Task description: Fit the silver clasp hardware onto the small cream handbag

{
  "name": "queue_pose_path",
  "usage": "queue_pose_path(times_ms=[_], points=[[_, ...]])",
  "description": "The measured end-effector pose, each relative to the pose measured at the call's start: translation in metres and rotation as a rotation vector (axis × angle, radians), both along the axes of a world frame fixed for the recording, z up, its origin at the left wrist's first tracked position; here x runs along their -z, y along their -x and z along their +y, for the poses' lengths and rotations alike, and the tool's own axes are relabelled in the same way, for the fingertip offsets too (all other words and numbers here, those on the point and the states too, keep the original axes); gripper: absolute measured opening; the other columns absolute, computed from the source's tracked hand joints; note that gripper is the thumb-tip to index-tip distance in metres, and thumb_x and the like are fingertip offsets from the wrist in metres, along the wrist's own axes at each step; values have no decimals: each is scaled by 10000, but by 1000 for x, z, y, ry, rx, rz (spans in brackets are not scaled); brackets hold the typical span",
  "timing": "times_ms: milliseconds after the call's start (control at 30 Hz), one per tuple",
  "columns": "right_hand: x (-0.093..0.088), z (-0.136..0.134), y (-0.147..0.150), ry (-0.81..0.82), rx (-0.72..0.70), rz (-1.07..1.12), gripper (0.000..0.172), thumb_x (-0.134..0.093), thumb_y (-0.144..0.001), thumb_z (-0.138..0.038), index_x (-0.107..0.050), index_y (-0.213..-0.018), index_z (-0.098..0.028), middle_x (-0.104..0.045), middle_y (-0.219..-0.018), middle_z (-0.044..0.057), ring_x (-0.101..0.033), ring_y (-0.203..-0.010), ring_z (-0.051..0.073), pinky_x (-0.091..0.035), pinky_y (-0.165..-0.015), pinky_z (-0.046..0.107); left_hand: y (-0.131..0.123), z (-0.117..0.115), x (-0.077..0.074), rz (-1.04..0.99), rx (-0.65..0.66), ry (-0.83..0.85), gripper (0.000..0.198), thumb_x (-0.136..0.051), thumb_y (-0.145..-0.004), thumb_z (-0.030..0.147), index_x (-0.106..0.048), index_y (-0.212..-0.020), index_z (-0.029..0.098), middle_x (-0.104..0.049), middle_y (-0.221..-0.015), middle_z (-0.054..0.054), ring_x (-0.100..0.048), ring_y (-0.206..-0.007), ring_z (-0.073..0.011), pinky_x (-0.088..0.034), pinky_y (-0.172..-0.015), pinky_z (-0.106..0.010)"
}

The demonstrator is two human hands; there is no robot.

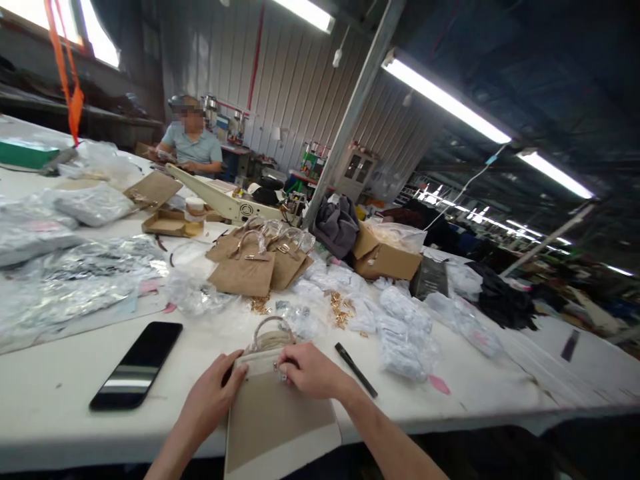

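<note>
A beige handbag (pixel 277 413) with a wrapped handle (pixel 270 330) lies flat on the white table (pixel 45 407) in front of me, its lower end hanging over the near edge. My left hand (pixel 213 393) grips the bag's upper left corner, fingers curled. My right hand (pixel 310 370) is closed over the flap near the small metal clasp (pixel 278 368), fingers pinched at it. Whether the fingers hold a small part I cannot make out.
A black phone (pixel 137 363) lies left of the bag, a thin black tool (pixel 356 370) to the right. Behind are tan handbags (pixel 250 263), gold hardware (pixel 341 310), plastic bags (pixel 405 333), cardboard boxes (pixel 385 257). A seated person (pixel 193 143) works at the far end.
</note>
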State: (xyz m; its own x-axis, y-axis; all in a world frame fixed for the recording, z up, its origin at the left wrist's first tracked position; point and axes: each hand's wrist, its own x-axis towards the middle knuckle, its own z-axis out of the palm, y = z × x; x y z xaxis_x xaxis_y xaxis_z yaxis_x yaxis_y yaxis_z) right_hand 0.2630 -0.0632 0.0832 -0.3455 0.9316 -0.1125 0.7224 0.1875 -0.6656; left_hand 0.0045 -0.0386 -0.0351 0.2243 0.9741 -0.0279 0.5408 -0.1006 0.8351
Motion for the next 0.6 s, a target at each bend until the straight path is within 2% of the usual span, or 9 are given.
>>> queue_pose_path(times_ms=[133,233,300,367,433,500,600], points=[[-1,-3,0,-61,-42,-56,186,-669,-886,-142,-825,-921,-236,-828,-932,15,-739,-876,209,-496,-799,270,0,2,4,1,23,2,706,-415,-1001,672,-691,-1458,210,-686,-1497,-106,-495,-1547,-375,-419,-1277,-526],[0,-5,-2,-66,-69,-6,275,-655,-888,-120,-857,-1013,-259,-846,-1017,17,-757,-962,227,-512,-862,284,0,1,-1,-14,13,14,712,-431,-979,682,-703,-1430,203,-691,-1484,-110,-529,-1513,-378,-429,-1271,-522],[2,-8,-5,-61,-16,48,336,-671,-879,-123,-845,-1126,-270,-839,-995,10,-751,-907,220,-516,-831,288,0,0,-9,-47,20,13,695,-466,-957,682,-719,-1389,199,-710,-1442,-114,-584,-1451,-371,-450,-1251,-508],[5,-11,-10,-31,91,124,347,-709,-878,-168,-803,-1201,-256,-808,-880,-3,-723,-779,206,-511,-754,291,1,-1,-18,-104,35,22,699,-523,-930,677,-710,-1379,176,-733,-1369,-131,-658,-1331,-350,-496,-1200,-492],[12,-11,-14,-6,187,205,266,-731,-895,-239,-773,-1157,-231,-764,-781,-12,-694,-703,202,-505,-711,298,5,-2,-23,-179,11,67,765,-555,-911,674,-655,-1427,119,-757,-1229,-150,-720,-1143,-315,-569,-1089,-472],[20,-7,-13,-6,223,260,174,-718,-918,-294,-757,-1072,-222,-748,-764,-4,-694,-708,211,-512,-712,310,14,-5,-24,-233,-38,95,799,-552,-919,669,-605,-1455,80,-748,-1159,-151,-732,-1027,-279,-609,-992,-439],[19,-5,-2,-60,230,258,178,-670,-952,-292,-760,-1094,-232,-767,-832,13,-706,-768,222,-528,-758,328,26,-16,-29,-182,-61,49,726,-564,-919,656,-664,-1367,93,-729,-1172,-158,-729,-1040,-283,-621,-982,-444]])
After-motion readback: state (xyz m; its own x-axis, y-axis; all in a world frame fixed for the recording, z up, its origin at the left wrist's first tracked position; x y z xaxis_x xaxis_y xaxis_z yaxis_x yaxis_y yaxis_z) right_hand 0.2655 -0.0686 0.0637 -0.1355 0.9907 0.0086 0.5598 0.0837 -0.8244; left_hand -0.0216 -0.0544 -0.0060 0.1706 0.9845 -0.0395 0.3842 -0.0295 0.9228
